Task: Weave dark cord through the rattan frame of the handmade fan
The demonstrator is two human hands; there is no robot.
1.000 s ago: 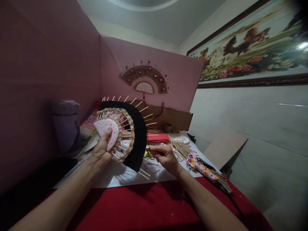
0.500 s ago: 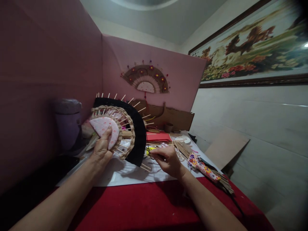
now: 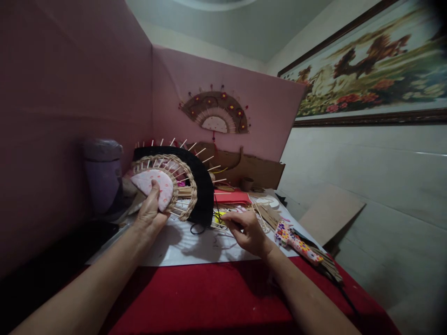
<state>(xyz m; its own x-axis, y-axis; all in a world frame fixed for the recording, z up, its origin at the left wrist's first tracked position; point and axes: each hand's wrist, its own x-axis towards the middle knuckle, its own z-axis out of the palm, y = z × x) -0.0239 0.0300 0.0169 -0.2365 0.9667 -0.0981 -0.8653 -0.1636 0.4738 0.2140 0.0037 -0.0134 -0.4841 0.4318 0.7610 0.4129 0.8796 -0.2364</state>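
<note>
My left hand (image 3: 152,211) grips a half-round woven fan (image 3: 204,186) by its pale, pink-spotted base, thumb on the front. Thin wooden sticks radiate from that base through a braided straw band and a wide black band, their tips poking past the outer rim. Right of the fan, my right hand (image 3: 246,230) is closed in a pinch on a thin black cord (image 3: 216,204), which runs up towards the fan's black edge. A loop of dark cord hangs below the fan. The fingers on the fan's back are hidden.
A finished fan (image 3: 214,111) with flowers hangs on the pink panel. On the white-covered table lie red paper (image 3: 232,197), loose sticks, a small brown pot (image 3: 247,183) and a flower-patterned cloth piece (image 3: 296,242). A lidded purple container (image 3: 103,181) stands at the left.
The fan has tilted, its right end now higher and its left part slightly lower. A dark cord loop has come into sight beneath it. My right hand still pinches the cord.
</note>
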